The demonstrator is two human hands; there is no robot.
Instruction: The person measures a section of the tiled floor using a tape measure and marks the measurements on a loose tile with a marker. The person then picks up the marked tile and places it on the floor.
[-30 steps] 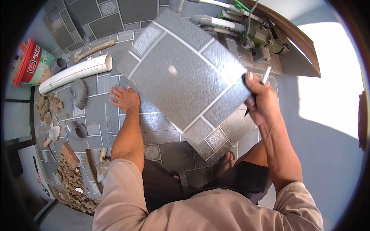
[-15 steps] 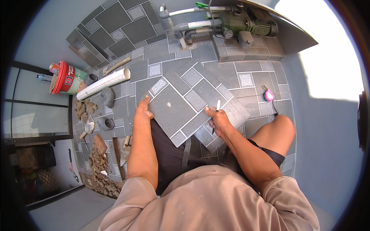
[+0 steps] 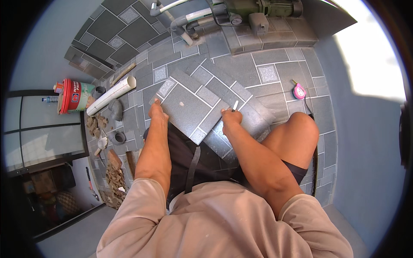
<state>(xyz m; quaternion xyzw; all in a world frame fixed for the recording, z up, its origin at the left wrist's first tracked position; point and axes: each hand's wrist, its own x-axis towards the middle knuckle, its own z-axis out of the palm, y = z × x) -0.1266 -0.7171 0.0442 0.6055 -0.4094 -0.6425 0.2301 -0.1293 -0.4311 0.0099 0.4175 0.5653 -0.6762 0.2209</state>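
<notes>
A grey square tile [image 3: 189, 107] with a patterned border lies tilted on the tiled floor in front of my knees. My left hand [image 3: 157, 114] presses on the tile's left edge with its fingers spread over the corner. My right hand [image 3: 231, 117] rests on the tile's right side and holds a thin white pencil [image 3: 235, 105] that points up and away from me. My right knee [image 3: 299, 129] is bent up beside that hand.
A pink tape measure [image 3: 299, 91] lies on the floor at the right. A white pipe [image 3: 111, 95], grey pipe fittings [image 3: 116, 109], a red bucket [image 3: 71, 96] and rubble [image 3: 114, 178] sit at the left. A green pump [image 3: 254, 9] with pipes stands at the top.
The tile was held up near my face a second ago. It has come down onto the floor, and both hands now rest on it.
</notes>
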